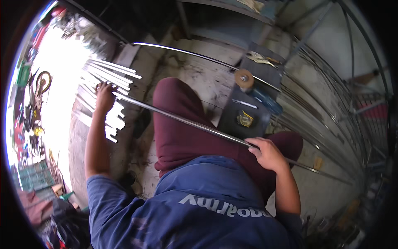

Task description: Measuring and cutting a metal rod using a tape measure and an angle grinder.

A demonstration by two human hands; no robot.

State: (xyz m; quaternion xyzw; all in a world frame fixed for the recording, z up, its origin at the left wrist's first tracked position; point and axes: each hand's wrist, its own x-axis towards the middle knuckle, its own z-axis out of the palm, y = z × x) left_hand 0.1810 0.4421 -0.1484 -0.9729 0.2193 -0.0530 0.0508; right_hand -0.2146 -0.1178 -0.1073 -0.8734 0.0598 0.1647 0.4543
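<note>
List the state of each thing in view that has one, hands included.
Long shiny metal rod: held across maroon trousers.
Right hand: grip closed on the rod.
Left hand: at the rod's left end; grip unclear.
Blue grinder, round tan disc fitted: lying; on/off unclear.
Yellow-and-black tape measure: lying down.
Short silver bars: loosely piled.

You're wearing a blue shirt (186,224) with pale grey lettering (228,209), plus plain maroon trousers (178,133). Your rod (188,121) is gleaming silver. Bench (227,120) is showing dark grey; disc (244,79) tan-brown, power tool (267,101) blue, tape measure (245,119) yellow and black. Floor (199,62) is looking off-white, dark-smudged.
</note>
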